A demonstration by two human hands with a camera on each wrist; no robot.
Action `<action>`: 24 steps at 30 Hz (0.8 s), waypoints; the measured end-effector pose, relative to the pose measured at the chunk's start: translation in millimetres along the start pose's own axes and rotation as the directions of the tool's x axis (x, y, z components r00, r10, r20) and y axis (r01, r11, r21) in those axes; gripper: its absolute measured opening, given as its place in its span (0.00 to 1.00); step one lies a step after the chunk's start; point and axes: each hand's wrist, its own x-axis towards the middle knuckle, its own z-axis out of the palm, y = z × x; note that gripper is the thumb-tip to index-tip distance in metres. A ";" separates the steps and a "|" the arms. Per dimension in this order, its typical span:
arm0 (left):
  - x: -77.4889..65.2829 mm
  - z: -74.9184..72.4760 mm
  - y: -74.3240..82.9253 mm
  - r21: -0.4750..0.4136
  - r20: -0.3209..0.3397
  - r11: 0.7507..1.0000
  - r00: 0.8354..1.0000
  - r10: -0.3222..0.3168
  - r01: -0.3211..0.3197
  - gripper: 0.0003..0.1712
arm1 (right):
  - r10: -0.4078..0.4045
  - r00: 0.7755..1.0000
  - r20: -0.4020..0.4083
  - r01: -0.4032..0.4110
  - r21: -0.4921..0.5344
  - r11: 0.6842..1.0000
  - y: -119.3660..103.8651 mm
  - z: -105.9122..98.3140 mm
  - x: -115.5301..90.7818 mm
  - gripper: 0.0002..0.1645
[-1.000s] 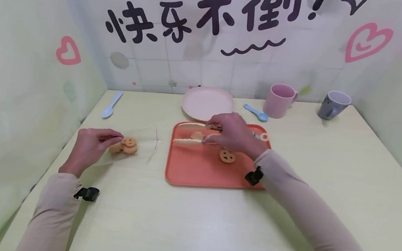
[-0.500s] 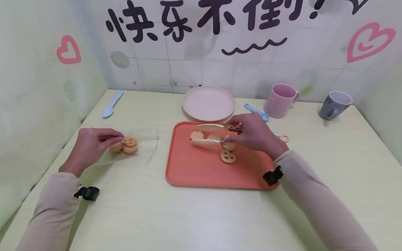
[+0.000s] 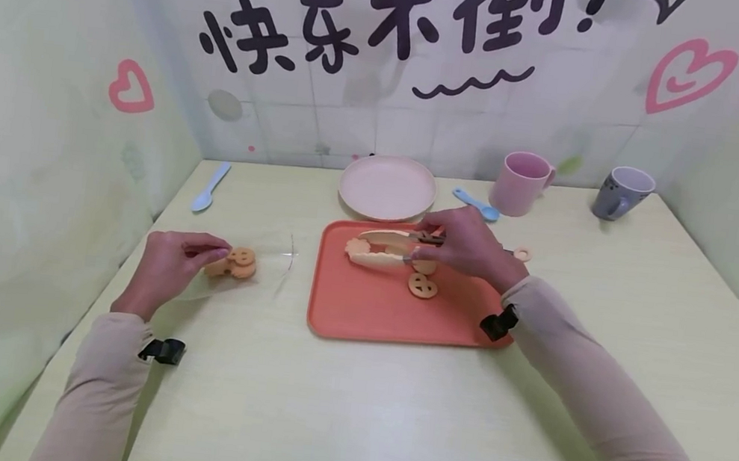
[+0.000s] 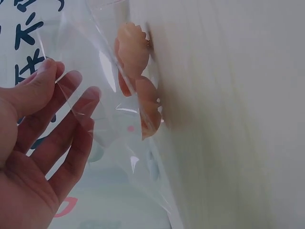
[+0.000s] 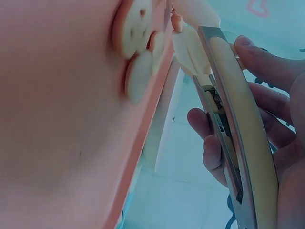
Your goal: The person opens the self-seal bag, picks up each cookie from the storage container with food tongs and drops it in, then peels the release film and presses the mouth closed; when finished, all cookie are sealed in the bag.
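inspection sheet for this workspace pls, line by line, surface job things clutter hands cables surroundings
Surface: pale table, with an orange-red tray on it.
Job's things: clear bag with bagged cookies inside; loose cookies on the tray; tongs over it, tips apart; whether they touch a cookie cannot be told.
Clutter: pink plate, two blue spoons, pink mug and grey-blue mug, along the far side.
Hands: left hand pinches the bag; right hand holds the tongs.
Cables: nothing seen.
Surroundings: light wall covering with black lettering and pink hearts.
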 end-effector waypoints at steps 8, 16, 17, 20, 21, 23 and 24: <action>-0.7 -2.1 1.2 0.007 -0.002 1.000 1.000 -0.006 0.006 0.07 | -0.049 0.996 0.068 0.042 0.098 0.994 -26.9 19.4 18.7 0.24; -0.5 1.9 -0.8 0.006 -0.019 1.000 0.999 0.026 -0.026 0.05 | -0.149 0.986 0.069 0.137 0.156 0.978 -66.3 53.4 45.3 0.24; -0.3 2.4 -1.2 0.008 -0.022 0.999 0.999 0.036 -0.035 0.05 | -0.163 0.985 0.064 0.152 0.150 0.977 -70.3 58.2 48.5 0.24; 0.3 3.5 -1.7 0.005 -0.029 0.999 0.998 0.053 -0.053 0.05 | -0.185 0.981 0.059 0.176 0.132 0.975 -79.7 70.9 56.3 0.24; 0.5 3.7 -1.5 0.002 -0.031 0.998 0.998 0.055 -0.055 0.05 | -0.190 0.980 0.054 0.182 0.125 0.975 -82.1 74.2 58.3 0.23; 1.0 3.5 -0.2 -0.007 -0.029 0.999 0.998 0.047 -0.047 0.05 | -0.192 0.980 0.046 0.186 0.121 0.975 -85.5 79.5 61.1 0.23; 1.6 3.3 0.7 -0.009 -0.027 0.999 0.999 0.043 -0.043 0.05 | -0.190 0.981 0.043 0.184 0.127 0.975 -86.7 81.1 61.9 0.23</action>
